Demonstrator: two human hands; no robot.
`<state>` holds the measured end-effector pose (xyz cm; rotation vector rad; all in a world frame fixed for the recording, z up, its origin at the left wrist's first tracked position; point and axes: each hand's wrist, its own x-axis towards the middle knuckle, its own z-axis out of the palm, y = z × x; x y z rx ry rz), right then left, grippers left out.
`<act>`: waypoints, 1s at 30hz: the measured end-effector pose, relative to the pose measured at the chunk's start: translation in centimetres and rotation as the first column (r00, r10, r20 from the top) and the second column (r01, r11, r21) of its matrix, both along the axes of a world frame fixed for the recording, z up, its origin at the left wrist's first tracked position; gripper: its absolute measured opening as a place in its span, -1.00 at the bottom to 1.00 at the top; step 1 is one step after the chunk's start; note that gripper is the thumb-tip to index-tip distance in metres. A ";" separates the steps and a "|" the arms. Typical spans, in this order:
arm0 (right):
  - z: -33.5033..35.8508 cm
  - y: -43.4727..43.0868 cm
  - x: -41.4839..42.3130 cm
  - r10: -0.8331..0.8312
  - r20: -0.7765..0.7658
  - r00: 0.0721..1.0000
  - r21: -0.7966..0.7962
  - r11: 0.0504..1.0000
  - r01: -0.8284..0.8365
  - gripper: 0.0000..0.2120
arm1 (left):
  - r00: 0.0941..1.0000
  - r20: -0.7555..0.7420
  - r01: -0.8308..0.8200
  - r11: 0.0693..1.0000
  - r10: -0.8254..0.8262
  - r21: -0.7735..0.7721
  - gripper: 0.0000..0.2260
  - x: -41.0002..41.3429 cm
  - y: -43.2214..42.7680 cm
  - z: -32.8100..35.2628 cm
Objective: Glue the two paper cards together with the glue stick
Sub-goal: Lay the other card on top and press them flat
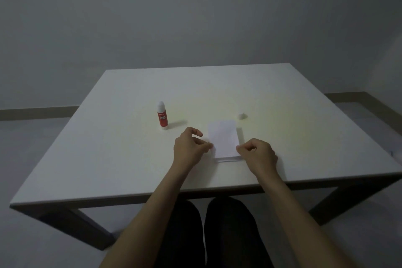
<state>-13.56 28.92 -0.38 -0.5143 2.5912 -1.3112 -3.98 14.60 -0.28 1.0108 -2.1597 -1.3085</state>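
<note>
The step in hand looks like laying the top card (224, 138) onto the bottom card (228, 160) and squaring them up. The top card sits on the lower one with its near end seemingly a little raised, and a strip of the lower card peeks out along the near edge and at the right side — so the two are not yet flush.

To do this well, I would line up one short edge first, hold that edge pinned, then lower the rest and smooth outward from the pinned edge so no bubble or wrinkle is trapped. Any sliding should happen at once (glue of this kind probably grabs fast). Press the corners last.

The left hand (190, 148) is loosely curled, thumb and forefinger drawn close together at the left edge of the top card near its near corner; it appears to pinch or touch that edge, though the contact is too small to be sure of. The right hand (257, 154) is likewise half closed, its fingertips meeting at the near right corner of the cards, touching them or just beside them.

The glue stick (162, 116) stands upright on the table (108, 159), uncapped, well to the left of the cards and beyond the left hand. Its cap (242, 115) lies apart, just beyond the cards' far right corner.
</note>
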 end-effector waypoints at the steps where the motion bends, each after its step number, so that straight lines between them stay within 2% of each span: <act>1: -0.1 0.0 -0.1 -0.001 0.002 1.000 0.024 1.000 0.001 -0.86 | 1.000 0.007 0.000 1.000 0.000 -0.006 -0.74 -0.1 0.0 -0.1; 18: -0.9 -0.3 -0.5 -0.009 -0.097 0.995 0.110 0.994 0.020 -0.86 | 0.997 0.051 0.055 0.998 -0.052 -0.044 -0.70 -0.5 0.3 -0.4; 30: -2.3 -0.6 -0.3 -0.015 -0.244 0.970 0.159 0.986 0.055 -0.86 | 0.994 0.101 0.062 0.978 -0.043 -0.201 -0.65 -1.3 0.2 -1.8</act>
